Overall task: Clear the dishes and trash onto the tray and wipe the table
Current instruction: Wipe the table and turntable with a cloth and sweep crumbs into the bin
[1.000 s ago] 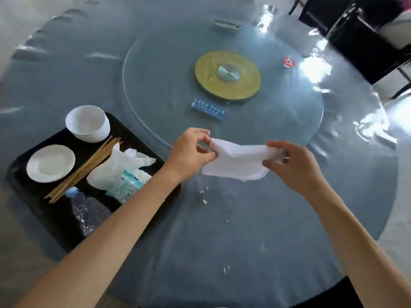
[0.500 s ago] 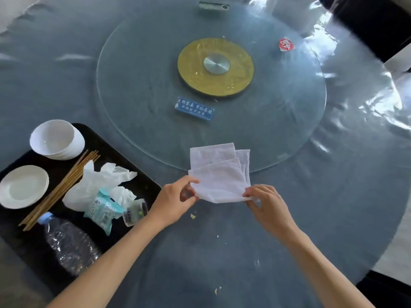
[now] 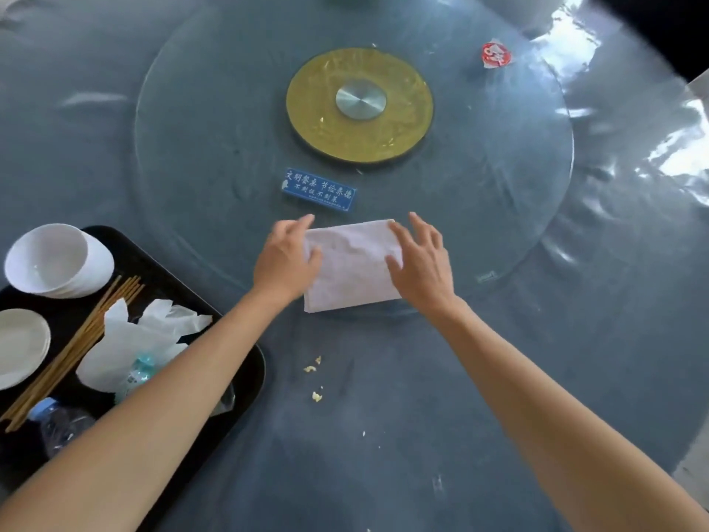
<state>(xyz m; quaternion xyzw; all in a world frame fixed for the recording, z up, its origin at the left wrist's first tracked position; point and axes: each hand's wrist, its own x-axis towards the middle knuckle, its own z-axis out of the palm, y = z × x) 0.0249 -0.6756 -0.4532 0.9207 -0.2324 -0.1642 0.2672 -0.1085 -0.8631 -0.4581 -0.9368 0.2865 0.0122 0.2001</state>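
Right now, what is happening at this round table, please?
A person is clearing up after a meal. Both hands, left and right, lie with straight fingers on a folded white cloth at the near edge of the glass turntable. On the black tray at the left sit bowls, a small plate, chopsticks, crumpled wrappers and a plastic bottle. Crumbs remain on the table, so wiping is not yet done.
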